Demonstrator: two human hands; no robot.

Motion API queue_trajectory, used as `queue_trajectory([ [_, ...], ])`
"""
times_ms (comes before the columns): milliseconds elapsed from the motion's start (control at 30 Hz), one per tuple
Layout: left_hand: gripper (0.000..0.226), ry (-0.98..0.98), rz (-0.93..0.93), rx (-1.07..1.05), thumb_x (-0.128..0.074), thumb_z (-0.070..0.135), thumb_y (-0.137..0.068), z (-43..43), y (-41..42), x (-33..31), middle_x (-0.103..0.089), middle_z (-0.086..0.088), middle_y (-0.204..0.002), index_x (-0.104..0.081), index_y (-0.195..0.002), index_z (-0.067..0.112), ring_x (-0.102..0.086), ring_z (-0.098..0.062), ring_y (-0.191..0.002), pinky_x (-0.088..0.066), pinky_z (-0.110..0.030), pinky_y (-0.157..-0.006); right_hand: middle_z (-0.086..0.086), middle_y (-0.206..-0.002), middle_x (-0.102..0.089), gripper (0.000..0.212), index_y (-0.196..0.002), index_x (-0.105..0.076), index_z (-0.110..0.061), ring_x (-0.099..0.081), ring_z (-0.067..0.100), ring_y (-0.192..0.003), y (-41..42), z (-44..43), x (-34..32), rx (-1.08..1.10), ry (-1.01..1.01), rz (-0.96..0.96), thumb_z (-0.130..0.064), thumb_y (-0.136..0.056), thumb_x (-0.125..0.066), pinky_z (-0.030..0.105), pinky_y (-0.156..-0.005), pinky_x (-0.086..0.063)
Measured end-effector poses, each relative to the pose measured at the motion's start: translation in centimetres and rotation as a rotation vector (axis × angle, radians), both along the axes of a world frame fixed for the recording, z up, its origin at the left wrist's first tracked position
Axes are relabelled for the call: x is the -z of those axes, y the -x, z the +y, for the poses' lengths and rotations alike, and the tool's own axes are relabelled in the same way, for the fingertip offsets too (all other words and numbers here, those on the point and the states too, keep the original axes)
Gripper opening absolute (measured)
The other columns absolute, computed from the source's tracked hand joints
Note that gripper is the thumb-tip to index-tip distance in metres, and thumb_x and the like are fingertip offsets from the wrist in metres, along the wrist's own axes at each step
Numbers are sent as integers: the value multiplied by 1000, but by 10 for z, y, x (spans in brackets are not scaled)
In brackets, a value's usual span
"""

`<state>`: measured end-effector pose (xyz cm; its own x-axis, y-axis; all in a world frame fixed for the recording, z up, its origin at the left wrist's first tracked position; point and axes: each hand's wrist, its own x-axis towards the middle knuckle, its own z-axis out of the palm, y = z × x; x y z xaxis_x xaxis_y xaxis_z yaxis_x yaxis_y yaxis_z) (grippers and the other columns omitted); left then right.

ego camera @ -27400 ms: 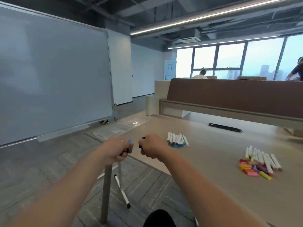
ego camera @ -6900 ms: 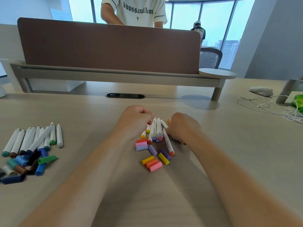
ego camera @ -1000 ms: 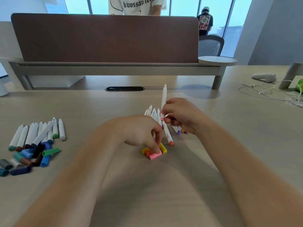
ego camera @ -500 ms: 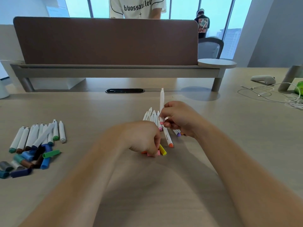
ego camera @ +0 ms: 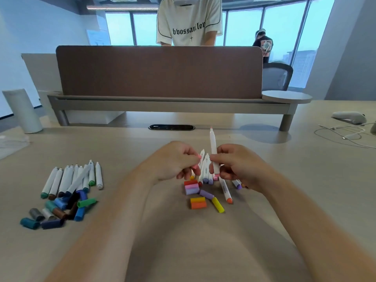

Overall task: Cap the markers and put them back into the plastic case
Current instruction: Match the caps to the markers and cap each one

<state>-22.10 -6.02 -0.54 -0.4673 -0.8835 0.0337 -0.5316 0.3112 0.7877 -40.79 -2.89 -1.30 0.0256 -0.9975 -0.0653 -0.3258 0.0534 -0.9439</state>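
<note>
Over the bench (ego camera: 325, 169), my right fingers (ego camera: 222, 159) grip an upright marker (ego camera: 213, 143); at its nine o'clock, left fingers (ego camera: 190, 157) pinch a pink cap (ego camera: 195, 166).

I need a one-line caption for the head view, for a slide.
Right hand holds a white marker upright; left hand pinches a pink cap over loose caps on the table.

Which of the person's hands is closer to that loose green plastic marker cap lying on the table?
Left. The left hand, pinching a pink cap, sits up and right of the green plastic marker cap; the right hand, gripping a white marker, is farther right, beyond it.
</note>
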Motion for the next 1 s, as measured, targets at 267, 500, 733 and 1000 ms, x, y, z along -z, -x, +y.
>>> queue_trajectory([
  [267,14,7,373,-228,-54,8,-97,-13,-5,6,-56,-5,-71,-68,-101,5,-46,-12,-57,-42,-27,-54,3,-66,-63,20,-106,-67,-2,-63,6,-55,-6,9,-4,-148,-51,27,-19,-99,-57,15,-49,-46],
  [500,20,20,401,-250,-49,4,-99,-15,-6,7,-54,-7,-70,-69,-99,7,-45,-13,-60,-41,-29,-57,2,-77,-71,15,-97,-73,-18,-67,14,-69,-4,7,-1,-173,-75,143,-27,-97,-61,20,-60,-52],
  [733,28,31,321,-202,-44,3,-101,-11,-4,7,-64,3,-69,-70,-96,11,-48,-9,-56,-42,-21,-50,-3,-64,-67,15,-100,-72,-11,-62,9,-57,-5,10,-4,-196,-86,121,-21,-97,-61,14,-48,-46],
  [1000,9,190,318,-382,-52,9,-98,-9,14,15,-71,-1,-76,-59,-94,6,-59,-7,-49,-48,-20,-47,8,-73,-70,15,-96,-72,-8,-65,15,-62,-4,6,-3,-163,-30,175,-19,-96,-62,17,-55,-50],
])
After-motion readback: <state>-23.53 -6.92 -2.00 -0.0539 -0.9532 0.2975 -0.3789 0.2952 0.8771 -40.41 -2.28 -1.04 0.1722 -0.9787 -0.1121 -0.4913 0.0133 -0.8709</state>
